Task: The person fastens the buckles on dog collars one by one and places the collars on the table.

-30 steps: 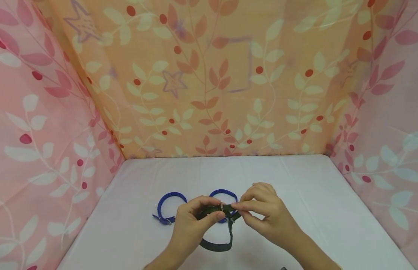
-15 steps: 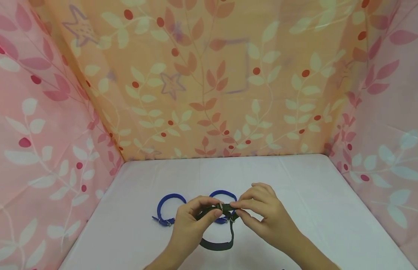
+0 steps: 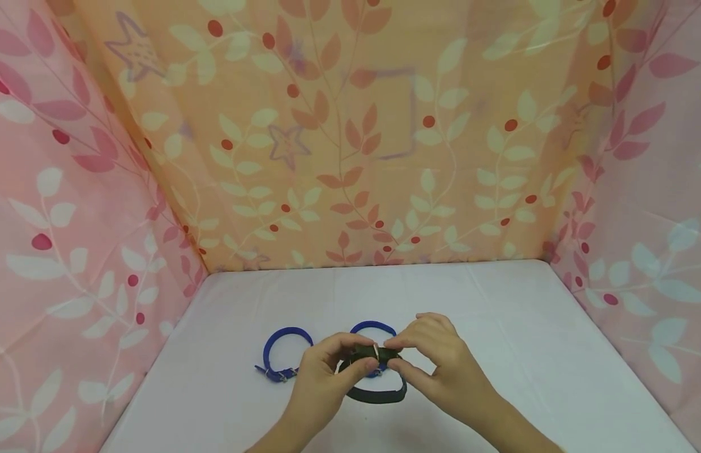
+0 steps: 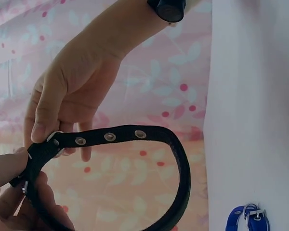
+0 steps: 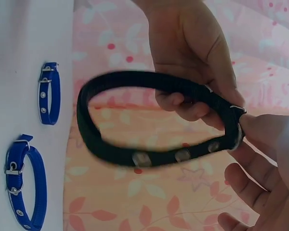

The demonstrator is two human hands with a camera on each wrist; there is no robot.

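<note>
A black collar (image 3: 375,396) with metal eyelets hangs as a closed loop between both hands, above the table. My left hand (image 3: 322,371) pinches its buckle end between thumb and fingers. From the other side, the thumb and fingers of my right hand (image 3: 443,355) pinch the strap just beside the buckle. In the left wrist view, several eyelets show along the collar (image 4: 183,178), and the right hand (image 4: 72,91) reaches in from above. The right wrist view has the loop of the collar (image 5: 89,125) hanging out to the left, slightly blurred.
On the white table (image 3: 214,314) lie two blue collars, both buckled into rings. One blue collar (image 3: 279,376) is left of the hands; the other blue collar (image 3: 373,324) is behind them, partly hidden. Flower-patterned curtains (image 3: 350,126) enclose the table's back and sides.
My right fingers have shifted along the strap, closer to the buckle. The hanging loop of the black collar has swung to the right and a little up. The blue collars stay put.
</note>
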